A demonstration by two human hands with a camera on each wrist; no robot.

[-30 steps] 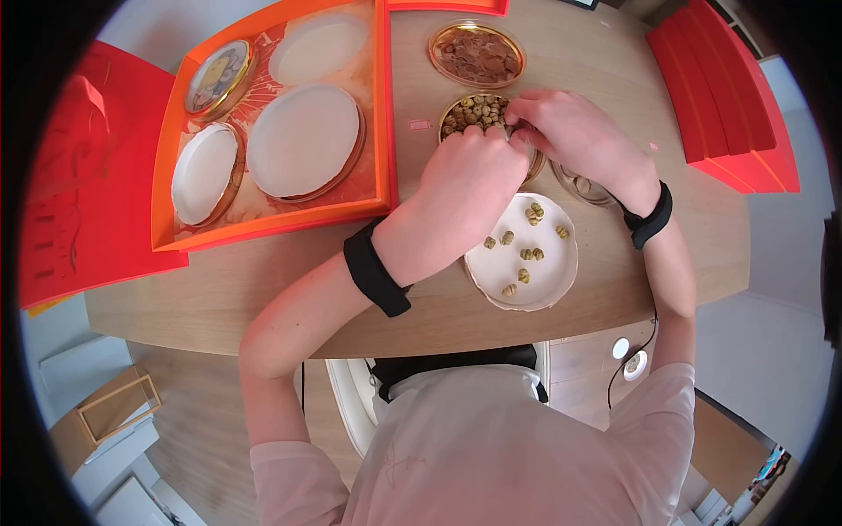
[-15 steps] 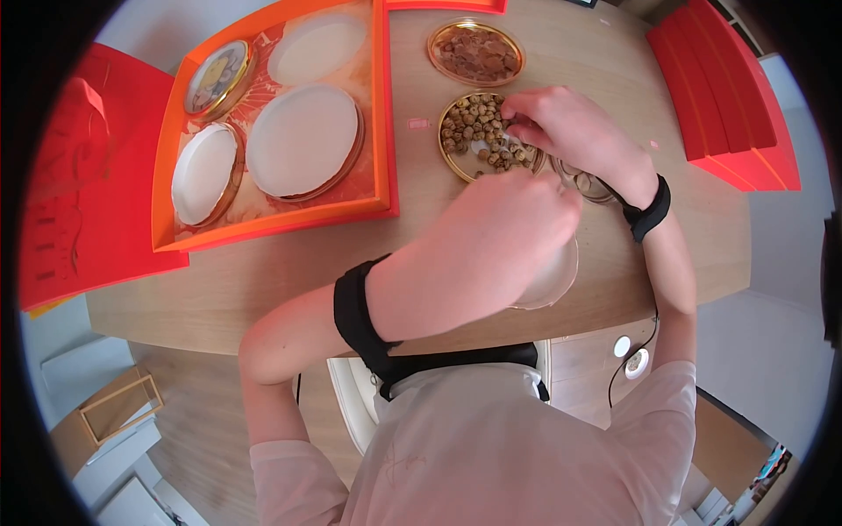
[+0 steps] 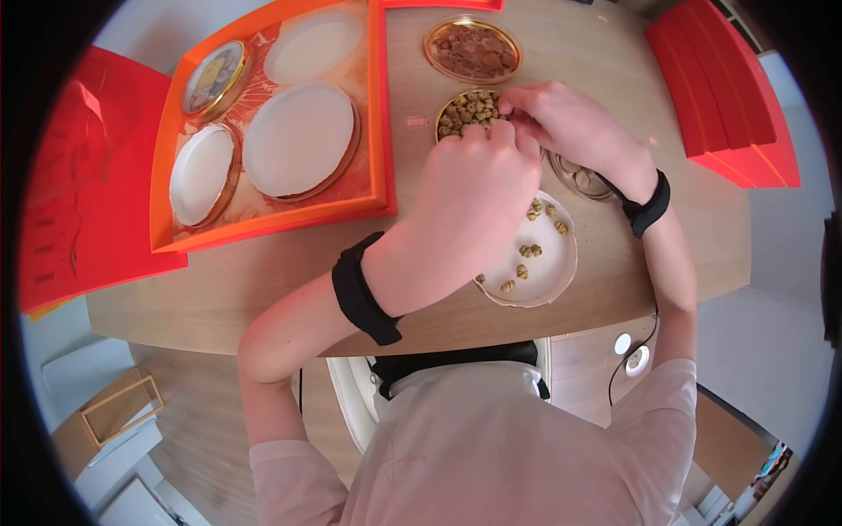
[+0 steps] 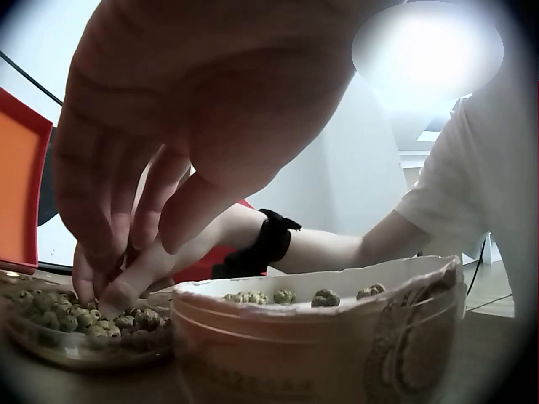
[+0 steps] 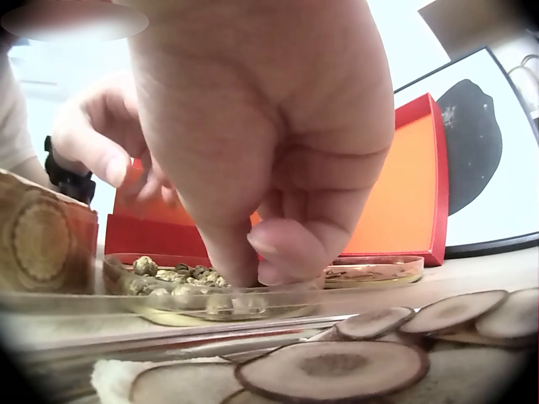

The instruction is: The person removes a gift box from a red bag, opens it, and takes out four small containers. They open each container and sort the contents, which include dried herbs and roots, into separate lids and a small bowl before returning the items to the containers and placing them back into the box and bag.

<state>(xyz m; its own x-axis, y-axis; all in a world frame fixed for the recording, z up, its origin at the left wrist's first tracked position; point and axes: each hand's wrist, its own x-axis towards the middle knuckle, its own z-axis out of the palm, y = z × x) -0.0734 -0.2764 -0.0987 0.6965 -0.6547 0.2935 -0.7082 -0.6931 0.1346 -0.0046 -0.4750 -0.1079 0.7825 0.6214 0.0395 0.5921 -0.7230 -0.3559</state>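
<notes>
A shallow gold-rimmed dish [image 3: 469,110] holds many small, dried, curled olive-brown balls. My left hand [image 3: 482,193] hangs over its near side with loosely bent fingers pointing down; in the right wrist view no ball shows between them. The fingertips of my right hand [image 3: 574,127] are down among the balls at the dish's right side, thumb and forefinger close together. Whether they pinch a ball I cannot tell. Nearer me stands a round tub [image 4: 278,353] with a white top, several balls [image 3: 531,251] lying spread on it, partly hidden by my left hand.
To the right of the dish sits a clear dish of pale, dark-rimmed slices [image 5: 337,370]. Behind is a dish of brown flakes [image 3: 474,54]. An orange-red box [image 3: 386,131] with round containers stands left; red boxes [image 3: 715,96] stand at the right.
My left hand came down over the white-topped tub, then rose back to the dish. One more ball now shows on the tub's far side. My right hand has stayed at the dish.
</notes>
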